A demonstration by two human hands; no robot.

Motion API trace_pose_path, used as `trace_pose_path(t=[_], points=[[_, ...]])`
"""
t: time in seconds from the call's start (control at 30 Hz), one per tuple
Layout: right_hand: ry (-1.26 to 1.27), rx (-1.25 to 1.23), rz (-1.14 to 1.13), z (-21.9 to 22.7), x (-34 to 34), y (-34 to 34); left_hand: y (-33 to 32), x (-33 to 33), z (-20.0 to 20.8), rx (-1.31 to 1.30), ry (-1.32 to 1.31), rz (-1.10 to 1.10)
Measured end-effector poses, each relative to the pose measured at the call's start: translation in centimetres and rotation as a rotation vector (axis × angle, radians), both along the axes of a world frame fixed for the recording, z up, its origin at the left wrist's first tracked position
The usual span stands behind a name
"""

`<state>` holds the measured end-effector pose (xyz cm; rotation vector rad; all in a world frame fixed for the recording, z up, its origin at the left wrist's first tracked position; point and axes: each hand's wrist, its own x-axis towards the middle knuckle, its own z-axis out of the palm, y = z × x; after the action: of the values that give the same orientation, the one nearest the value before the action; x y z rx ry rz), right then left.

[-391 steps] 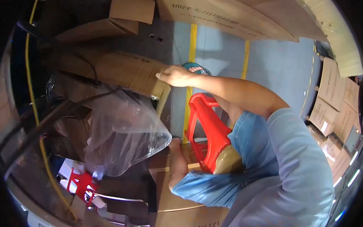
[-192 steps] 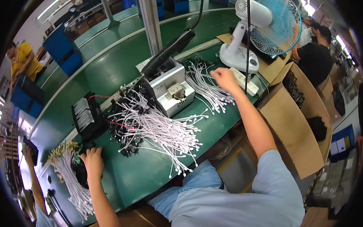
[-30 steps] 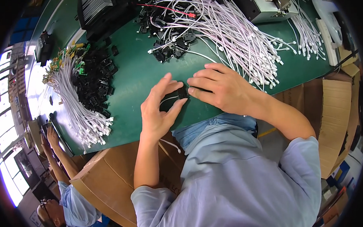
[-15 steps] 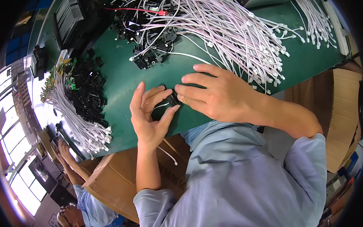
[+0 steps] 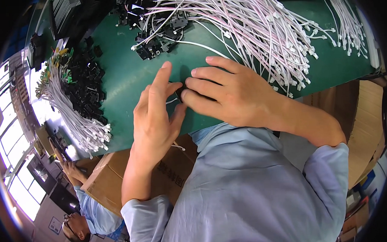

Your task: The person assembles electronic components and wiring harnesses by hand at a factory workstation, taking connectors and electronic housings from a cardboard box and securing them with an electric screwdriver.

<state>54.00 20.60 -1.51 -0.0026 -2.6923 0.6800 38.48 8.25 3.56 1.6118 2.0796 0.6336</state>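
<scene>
Between my two hands, over the green table, is a small black plastic part (image 5: 179,94) with a thin white wire (image 5: 172,101) coming from it. The thumb and a bent finger of my left hand (image 5: 156,108) pinch it, while the index finger stretches upward. From the other side, the lower fingertips of my right hand (image 5: 233,90) press against the part, and its upper fingers are spread; the right thumb is hidden. Fingers cover most of the part. A white connector end (image 5: 178,146) hangs below the table edge beside my left forearm.
Ahead lies a large bundle of white wires (image 5: 259,37) with connectors, beside a heap of black plastic parts (image 5: 163,41). More wires (image 5: 76,116) and black parts (image 5: 88,84) lie at left. Cardboard boxes (image 5: 114,170) stand below the table edge. Another person (image 5: 94,214) works at far left.
My left hand has rolled over so its back shows more, its index finger now pointing away from me. The right fingers stay at the black part. The whole view has shifted slightly.
</scene>
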Motion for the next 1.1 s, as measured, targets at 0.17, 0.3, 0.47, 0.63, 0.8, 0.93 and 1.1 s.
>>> trace_pose_path(t=[0.17,0.3,0.47,0.63,0.8,0.93,1.1], points=[[-0.045,-0.091,-0.006,0.0,-0.5,-0.1,0.0,0.2,0.0,-0.023,0.003,0.021],[-0.043,-0.012,-0.005,0.2,-0.8,0.4,0.3,0.3,-0.5,0.105,0.134,-0.025],[0.016,0.021,0.031,1.9,-1.0,0.4,-1.6,0.4,-0.9,0.226,0.159,-0.011],[-0.101,-0.633,-0.244,3.7,-0.9,-0.5,-1.2,1.4,-0.1,0.531,0.137,0.012],[-0.141,-1.098,-0.319,3.7,-1.5,-1.6,-0.6,1.3,2.9,0.529,0.163,-0.088],[0.003,-0.81,-0.22,4.1,-0.3,-0.3,2.9,-6.1,4.6,0.69,0.239,0.314],[-0.046,-0.972,-0.026,5.5,1.4,1.2,9.8,-21.1,3.0,0.108,0.409,0.887]])
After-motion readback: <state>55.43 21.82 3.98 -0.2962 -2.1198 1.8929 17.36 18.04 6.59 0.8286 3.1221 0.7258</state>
